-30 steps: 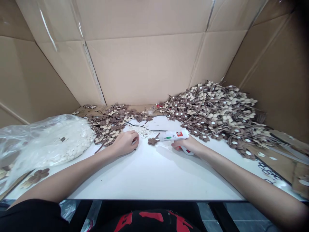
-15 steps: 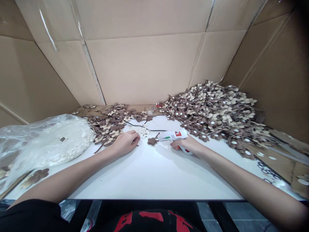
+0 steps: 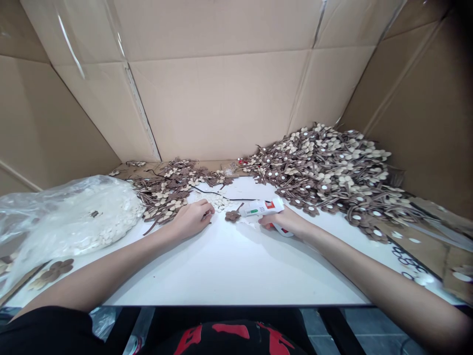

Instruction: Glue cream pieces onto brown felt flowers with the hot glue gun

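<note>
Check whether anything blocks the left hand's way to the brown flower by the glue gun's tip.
Nothing visible stands between the left hand and the brown flower. Small white pieces lie just beyond that gap, and the glue gun is on the flower's other side.

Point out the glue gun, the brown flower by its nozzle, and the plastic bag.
Glue gun (image 3: 260,208): head view, on white barrel.
Brown flower (image 3: 232,216): head view, around its middle.
Plastic bag (image 3: 37,212): head view, on loose film.
</note>
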Demonstrator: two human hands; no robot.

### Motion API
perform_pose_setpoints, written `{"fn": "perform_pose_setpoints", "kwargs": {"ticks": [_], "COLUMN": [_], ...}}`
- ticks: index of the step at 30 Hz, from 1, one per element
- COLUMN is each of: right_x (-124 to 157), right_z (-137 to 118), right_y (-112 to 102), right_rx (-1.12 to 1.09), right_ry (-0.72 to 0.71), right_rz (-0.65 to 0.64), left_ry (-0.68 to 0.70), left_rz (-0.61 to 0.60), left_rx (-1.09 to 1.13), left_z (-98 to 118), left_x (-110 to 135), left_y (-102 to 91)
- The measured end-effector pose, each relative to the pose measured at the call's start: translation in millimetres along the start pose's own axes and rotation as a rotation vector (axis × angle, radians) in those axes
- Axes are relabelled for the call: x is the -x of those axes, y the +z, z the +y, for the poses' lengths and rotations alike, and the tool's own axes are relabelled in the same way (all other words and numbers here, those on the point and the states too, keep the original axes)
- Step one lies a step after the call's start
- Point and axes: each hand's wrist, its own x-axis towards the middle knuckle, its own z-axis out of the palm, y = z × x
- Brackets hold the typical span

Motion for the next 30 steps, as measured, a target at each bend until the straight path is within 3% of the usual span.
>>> {"fn": "perform_pose_setpoints", "kwargs": {"ticks": [21, 30], "right_x": [-1.7, 0.6], "right_z": [2.8, -1.6], "right_y": [-1.5, -2.0], "right_rx": [0.038, -0.023], "right_ry": [-0.005, 0.026], "right_rz": [0.011, 0.024], "left_ry": [0.026, 0.088], "left_rz": [0.014, 0.067], "left_rx": [0.018, 0.233], "left_z": [1.0, -7.0], "left_x": [0.4, -2.7], "left_y": [1.9, 7.9]}}
